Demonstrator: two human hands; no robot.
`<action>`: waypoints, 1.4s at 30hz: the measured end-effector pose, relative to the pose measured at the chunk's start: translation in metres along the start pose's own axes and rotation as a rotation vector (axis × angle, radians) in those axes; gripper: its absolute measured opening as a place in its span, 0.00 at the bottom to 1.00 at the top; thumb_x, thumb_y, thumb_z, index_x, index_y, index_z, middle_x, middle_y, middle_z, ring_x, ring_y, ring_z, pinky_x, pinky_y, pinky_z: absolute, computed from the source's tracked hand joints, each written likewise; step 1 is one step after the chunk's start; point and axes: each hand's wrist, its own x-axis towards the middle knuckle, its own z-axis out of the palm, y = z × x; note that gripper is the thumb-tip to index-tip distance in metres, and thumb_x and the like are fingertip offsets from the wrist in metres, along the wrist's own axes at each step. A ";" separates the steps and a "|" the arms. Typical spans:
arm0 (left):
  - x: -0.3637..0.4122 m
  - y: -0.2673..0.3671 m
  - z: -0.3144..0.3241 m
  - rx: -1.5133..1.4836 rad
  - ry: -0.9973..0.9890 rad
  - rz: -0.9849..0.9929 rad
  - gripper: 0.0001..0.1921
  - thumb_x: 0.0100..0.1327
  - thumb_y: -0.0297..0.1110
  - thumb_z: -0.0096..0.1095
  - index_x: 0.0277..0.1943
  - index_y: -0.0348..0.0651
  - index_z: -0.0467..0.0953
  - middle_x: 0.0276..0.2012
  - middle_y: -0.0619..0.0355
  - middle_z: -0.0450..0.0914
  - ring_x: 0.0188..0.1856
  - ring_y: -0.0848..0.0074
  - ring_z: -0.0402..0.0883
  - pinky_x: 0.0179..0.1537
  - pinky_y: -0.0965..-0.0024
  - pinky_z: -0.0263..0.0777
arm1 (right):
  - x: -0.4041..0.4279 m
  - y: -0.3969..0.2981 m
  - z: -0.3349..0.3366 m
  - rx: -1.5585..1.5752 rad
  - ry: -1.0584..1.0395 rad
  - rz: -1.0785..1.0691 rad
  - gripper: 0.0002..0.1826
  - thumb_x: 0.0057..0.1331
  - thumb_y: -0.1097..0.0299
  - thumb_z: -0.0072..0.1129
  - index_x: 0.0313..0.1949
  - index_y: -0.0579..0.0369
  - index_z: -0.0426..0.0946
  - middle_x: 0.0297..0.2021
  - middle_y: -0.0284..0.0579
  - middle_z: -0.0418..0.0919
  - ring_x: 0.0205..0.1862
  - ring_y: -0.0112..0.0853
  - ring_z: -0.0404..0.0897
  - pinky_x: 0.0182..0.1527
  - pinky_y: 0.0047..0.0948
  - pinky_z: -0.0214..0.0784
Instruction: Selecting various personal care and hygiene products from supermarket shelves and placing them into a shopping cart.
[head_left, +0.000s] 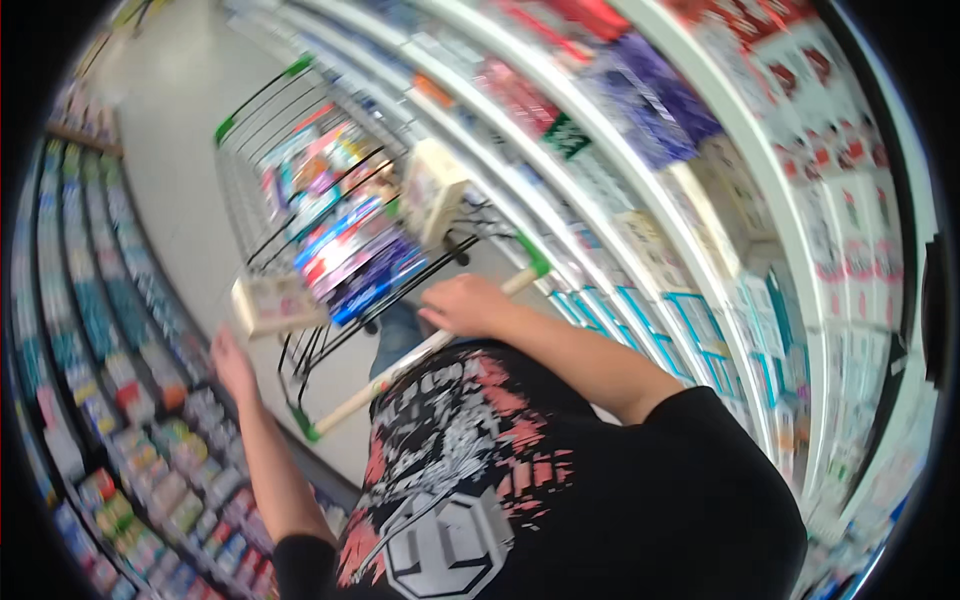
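My right hand rests over the pale handlebar of a wire shopping cart with green corners. My left hand is off the bar, out past the cart's left side, beside a cream box with a picture on it; whether it touches the box is unclear. Another cream box stands at the cart's right side. Inside the cart lie a blue and purple package and several colourful packaged goods. Blur hides the fingers of my left hand.
Tall lit shelves packed with boxes and packets run close along the right. Lower shelves full of small packaged goods curve along the left. A pale aisle floor stretches ahead of the cart, between the shelves.
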 end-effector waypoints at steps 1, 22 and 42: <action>-0.033 0.026 0.000 -0.050 0.096 0.120 0.23 0.80 0.47 0.54 0.61 0.33 0.77 0.54 0.45 0.83 0.55 0.64 0.81 0.62 0.63 0.70 | -0.011 0.015 0.009 -0.039 0.162 -0.034 0.16 0.72 0.55 0.57 0.33 0.53 0.76 0.29 0.48 0.82 0.33 0.50 0.84 0.40 0.50 0.77; -0.130 -0.015 0.049 0.385 -0.860 -0.100 0.34 0.73 0.57 0.45 0.42 0.26 0.84 0.32 0.39 0.86 0.35 0.53 0.84 0.45 0.54 0.73 | -0.015 0.011 -0.048 -0.097 -0.181 0.683 0.17 0.64 0.58 0.54 0.33 0.51 0.90 0.36 0.46 0.90 0.41 0.43 0.89 0.41 0.42 0.81; -0.280 0.052 -0.009 0.454 -0.222 0.235 0.24 0.71 0.46 0.48 0.42 0.31 0.84 0.41 0.34 0.85 0.46 0.40 0.83 0.50 0.44 0.74 | -0.097 -0.019 -0.026 -0.143 -0.048 0.710 0.18 0.61 0.61 0.53 0.43 0.51 0.90 0.45 0.49 0.89 0.50 0.44 0.88 0.49 0.41 0.80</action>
